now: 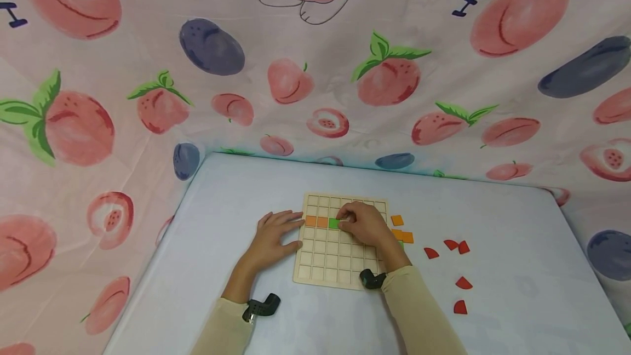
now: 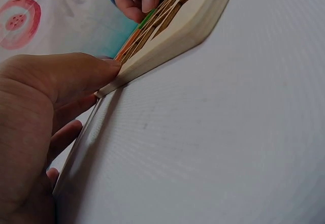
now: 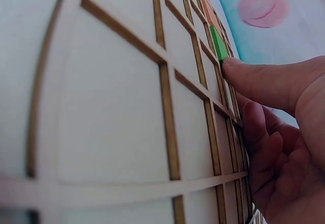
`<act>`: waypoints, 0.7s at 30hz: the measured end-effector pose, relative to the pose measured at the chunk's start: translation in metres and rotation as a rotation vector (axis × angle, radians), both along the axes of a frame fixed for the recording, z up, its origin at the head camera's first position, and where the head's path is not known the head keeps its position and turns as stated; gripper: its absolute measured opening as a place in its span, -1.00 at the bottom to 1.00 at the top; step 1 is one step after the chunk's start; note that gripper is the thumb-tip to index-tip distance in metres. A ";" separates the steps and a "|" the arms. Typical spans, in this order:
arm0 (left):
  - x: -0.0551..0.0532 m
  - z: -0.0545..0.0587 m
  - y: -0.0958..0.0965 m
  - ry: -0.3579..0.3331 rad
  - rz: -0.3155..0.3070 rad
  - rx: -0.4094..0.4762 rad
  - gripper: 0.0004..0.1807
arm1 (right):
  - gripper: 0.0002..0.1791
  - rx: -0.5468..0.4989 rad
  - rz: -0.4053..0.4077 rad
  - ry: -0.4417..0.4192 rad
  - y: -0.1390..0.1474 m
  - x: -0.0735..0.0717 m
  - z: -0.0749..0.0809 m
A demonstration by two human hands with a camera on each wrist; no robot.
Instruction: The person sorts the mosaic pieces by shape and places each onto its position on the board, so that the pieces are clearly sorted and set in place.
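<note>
A wooden grid board (image 1: 317, 260) lies on the table. Two orange square tiles (image 1: 316, 222) sit side by side in one row, with a green square tile (image 1: 333, 223) just right of them. My right hand (image 1: 363, 223) reaches over the board with bent fingers and pinches the green tile near its right edge. In the right wrist view the thumb tip meets the green tile (image 3: 219, 43). My left hand (image 1: 273, 237) has its fingers spread at the board's left edge. The left thumb (image 2: 96, 74) touches the side of the board in the left wrist view.
Orange square tiles (image 1: 407, 238) lie beside the board's right edge, a green one (image 1: 401, 245) partly hidden by the right arm. Several red quarter-circle pieces (image 1: 463, 282) are scattered farther right. A fruit-patterned cloth (image 1: 325, 70) hangs behind the white table (image 1: 517, 267).
</note>
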State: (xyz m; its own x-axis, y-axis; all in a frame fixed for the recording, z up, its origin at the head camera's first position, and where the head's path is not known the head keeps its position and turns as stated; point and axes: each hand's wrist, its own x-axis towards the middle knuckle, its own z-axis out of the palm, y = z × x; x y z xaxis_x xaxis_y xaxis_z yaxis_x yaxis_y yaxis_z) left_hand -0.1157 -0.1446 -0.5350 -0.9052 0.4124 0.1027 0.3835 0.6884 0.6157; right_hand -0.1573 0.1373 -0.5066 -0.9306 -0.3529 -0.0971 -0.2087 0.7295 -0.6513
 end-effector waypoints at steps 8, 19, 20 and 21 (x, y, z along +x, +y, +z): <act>0.001 0.001 0.000 -0.003 0.002 -0.003 -0.40 | -0.90 -0.011 -0.026 0.006 0.000 0.002 -0.003; 0.002 0.002 0.001 0.009 0.011 -0.015 -0.40 | -0.82 -0.168 -0.065 -0.052 0.026 0.009 0.011; 0.002 0.002 0.001 0.010 0.010 -0.016 -0.40 | -0.82 -0.168 -0.070 -0.051 0.031 0.009 0.013; 0.001 0.002 0.000 0.011 0.011 -0.016 -0.40 | -0.81 -0.163 -0.078 -0.052 0.036 0.009 0.016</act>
State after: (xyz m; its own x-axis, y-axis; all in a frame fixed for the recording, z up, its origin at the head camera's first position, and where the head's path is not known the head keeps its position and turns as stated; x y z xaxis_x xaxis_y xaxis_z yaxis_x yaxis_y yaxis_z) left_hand -0.1142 -0.1441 -0.5329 -0.9085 0.4044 0.1056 0.3825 0.7024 0.6003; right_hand -0.1485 0.1736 -0.4905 -0.9509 -0.2953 -0.0930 -0.1190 0.6259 -0.7708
